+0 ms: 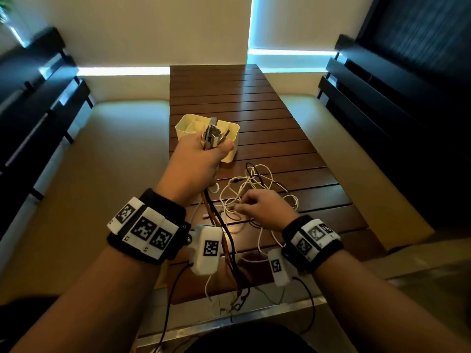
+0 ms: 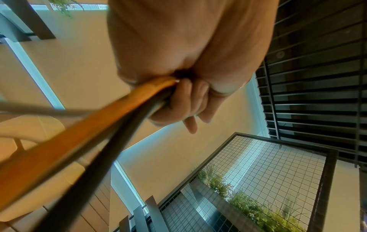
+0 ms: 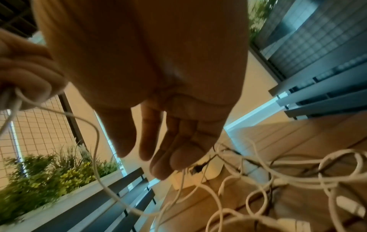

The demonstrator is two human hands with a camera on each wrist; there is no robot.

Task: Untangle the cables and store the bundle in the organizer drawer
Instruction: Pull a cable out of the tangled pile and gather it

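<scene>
left hand (image 1: 201,159) is clenched round a gathered bunch of cable plugs (image 1: 212,137) above the cream plastic organizer box (image 1: 230,128), right hand (image 1: 265,208) pinching a thin white cable (image 1: 257,174) in the tangle, yank now and the knots probably just tighten
</scene>
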